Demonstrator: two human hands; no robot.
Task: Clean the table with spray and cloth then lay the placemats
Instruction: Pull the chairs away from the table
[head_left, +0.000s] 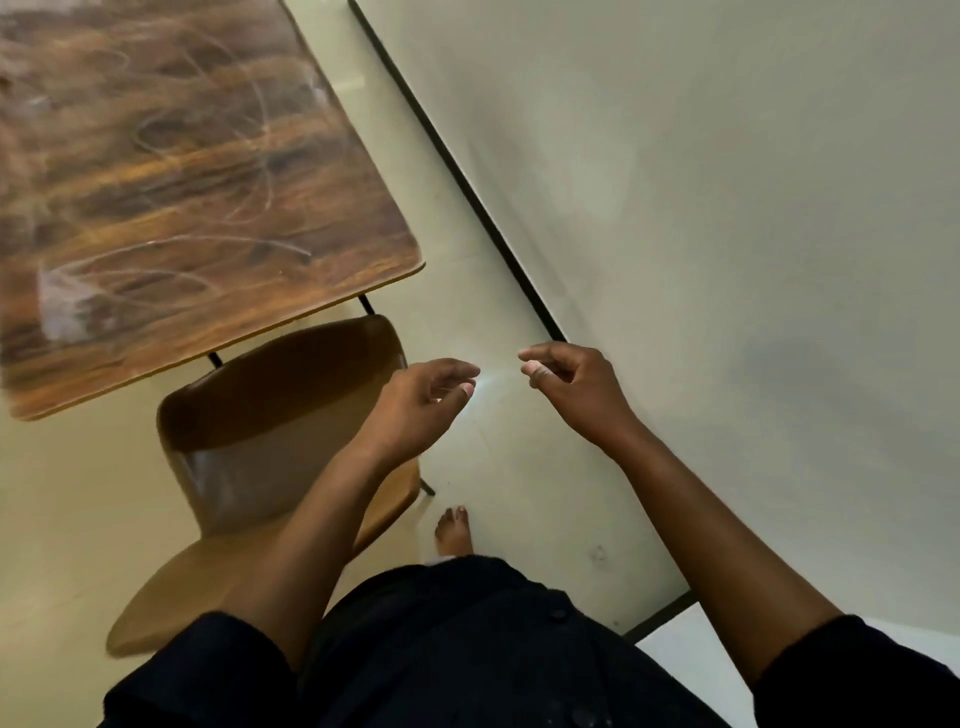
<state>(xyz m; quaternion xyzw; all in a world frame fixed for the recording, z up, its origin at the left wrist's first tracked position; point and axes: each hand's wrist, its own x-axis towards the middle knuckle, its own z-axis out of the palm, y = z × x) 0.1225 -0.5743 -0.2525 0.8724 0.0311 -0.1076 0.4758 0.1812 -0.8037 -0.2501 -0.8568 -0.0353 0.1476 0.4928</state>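
The person stands on the pale floor (67, 519) with both hands held out in front, and each grip is loose with the fingers curled and apart, holding nothing. The left hand (426, 402) hangs over the back of the brown chair (270, 426), and the right hand (576, 387) is just beside it, nearer the wall (727, 208). The wooden desk (171, 197) lies farther off, up and to the left, so the left hand is nearer to it; no spray, cloth or placemats can be seen.
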